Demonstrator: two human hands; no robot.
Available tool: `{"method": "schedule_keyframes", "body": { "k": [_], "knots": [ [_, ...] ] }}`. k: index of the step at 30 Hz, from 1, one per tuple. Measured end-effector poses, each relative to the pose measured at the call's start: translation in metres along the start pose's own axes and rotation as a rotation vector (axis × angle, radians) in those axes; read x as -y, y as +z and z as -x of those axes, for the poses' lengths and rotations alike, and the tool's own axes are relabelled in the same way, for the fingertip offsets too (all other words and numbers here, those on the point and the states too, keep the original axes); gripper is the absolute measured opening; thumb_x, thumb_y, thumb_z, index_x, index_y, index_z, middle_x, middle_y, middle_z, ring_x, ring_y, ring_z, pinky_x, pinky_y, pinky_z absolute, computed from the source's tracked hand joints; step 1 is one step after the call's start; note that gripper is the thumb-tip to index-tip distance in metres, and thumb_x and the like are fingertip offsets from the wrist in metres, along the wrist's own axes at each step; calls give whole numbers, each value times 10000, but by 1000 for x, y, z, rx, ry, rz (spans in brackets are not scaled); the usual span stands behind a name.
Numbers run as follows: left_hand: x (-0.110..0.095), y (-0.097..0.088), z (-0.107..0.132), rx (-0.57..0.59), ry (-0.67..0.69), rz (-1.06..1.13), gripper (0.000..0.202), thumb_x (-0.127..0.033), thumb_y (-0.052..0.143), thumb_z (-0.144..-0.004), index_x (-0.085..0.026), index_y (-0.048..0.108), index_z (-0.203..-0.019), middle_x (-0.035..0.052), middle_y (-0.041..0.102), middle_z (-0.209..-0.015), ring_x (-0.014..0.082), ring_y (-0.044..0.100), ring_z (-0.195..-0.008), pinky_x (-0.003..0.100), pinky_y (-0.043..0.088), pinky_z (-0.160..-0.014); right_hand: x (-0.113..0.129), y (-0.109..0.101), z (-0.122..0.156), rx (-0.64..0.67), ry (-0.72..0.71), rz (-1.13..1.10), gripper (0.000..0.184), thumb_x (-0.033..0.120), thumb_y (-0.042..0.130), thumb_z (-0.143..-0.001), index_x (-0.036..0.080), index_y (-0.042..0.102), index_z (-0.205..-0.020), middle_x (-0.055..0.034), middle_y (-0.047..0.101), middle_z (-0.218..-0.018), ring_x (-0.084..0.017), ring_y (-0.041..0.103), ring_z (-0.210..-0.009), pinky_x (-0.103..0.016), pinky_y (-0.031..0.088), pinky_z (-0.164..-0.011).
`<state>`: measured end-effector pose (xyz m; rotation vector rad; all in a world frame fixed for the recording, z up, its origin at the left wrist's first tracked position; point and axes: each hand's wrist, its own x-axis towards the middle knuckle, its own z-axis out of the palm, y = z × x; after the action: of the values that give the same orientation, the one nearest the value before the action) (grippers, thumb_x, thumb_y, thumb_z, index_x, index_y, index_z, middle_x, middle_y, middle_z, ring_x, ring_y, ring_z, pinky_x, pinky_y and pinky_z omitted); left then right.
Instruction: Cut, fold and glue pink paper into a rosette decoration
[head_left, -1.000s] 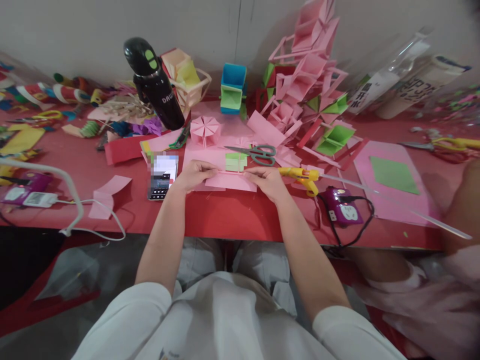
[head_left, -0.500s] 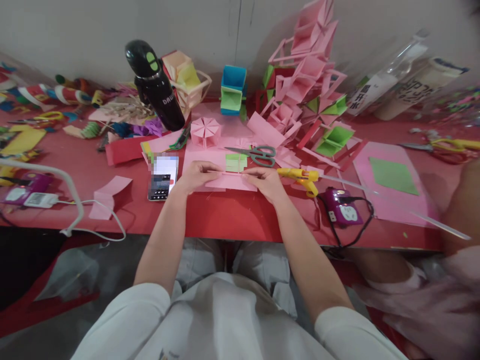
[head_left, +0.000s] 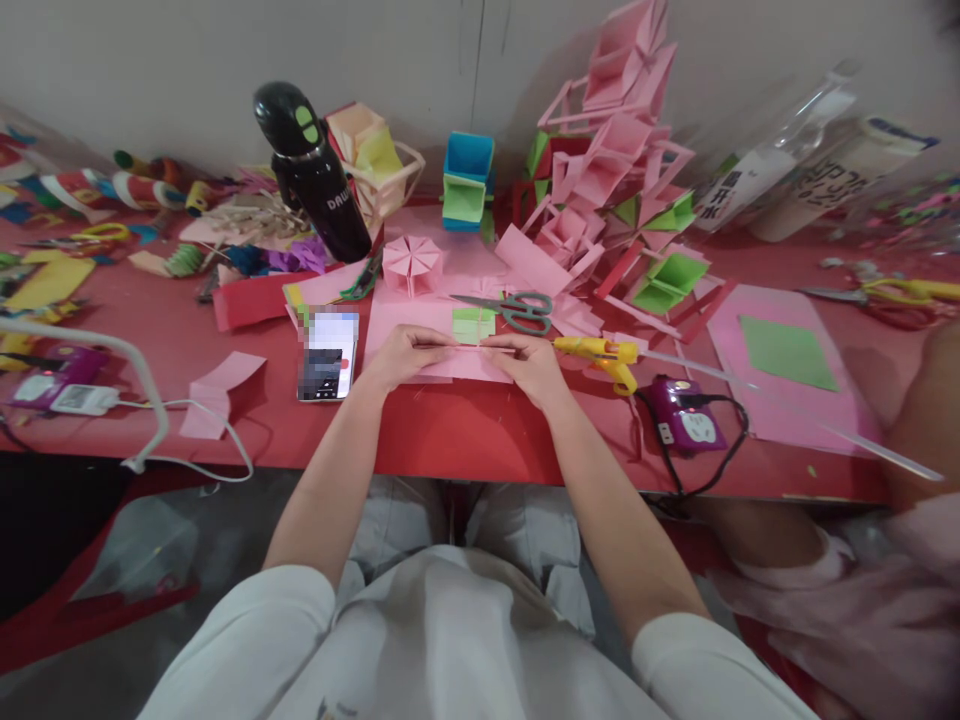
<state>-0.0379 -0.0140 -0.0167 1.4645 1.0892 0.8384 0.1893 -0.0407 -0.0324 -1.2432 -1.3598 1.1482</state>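
A folded pink paper sheet (head_left: 466,362) lies near the front edge of the red table (head_left: 450,430). My left hand (head_left: 405,355) pinches its upper fold on the left, and my right hand (head_left: 525,362) pinches the same fold on the right; the fingertips of both hands nearly meet. A small green folded paper (head_left: 472,323) sits just behind the fold. A phone (head_left: 328,354) lies left of my left hand. A yellow glue gun (head_left: 604,355) rests right of my right hand.
Grey scissors (head_left: 517,308), a black bottle (head_left: 315,170), a pink round paper piece (head_left: 411,258), a blue-green paper box (head_left: 466,180) and a heap of pink paper frames (head_left: 607,170) lie behind. A purple power adapter (head_left: 686,420) sits at right. Another person's arm (head_left: 922,420) is far right.
My hands have slid toward each other along the pink paper's fold, and the fold has lifted slightly off the table.
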Motion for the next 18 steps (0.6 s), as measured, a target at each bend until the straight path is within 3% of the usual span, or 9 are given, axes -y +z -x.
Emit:
{"method": "schedule_keyframes", "body": {
  "k": [18],
  "knots": [
    [2, 12, -2, -7, 12, 60, 347, -421, 869, -635, -161, 803, -853, 91, 787, -916, 221, 703, -862, 346, 543, -833, 7, 8, 3, 28, -42, 14, 251, 441, 814, -687, 234, 801, -829, -42, 794, -883, -216, 735, -863, -367, 588, -842]
  ]
}}
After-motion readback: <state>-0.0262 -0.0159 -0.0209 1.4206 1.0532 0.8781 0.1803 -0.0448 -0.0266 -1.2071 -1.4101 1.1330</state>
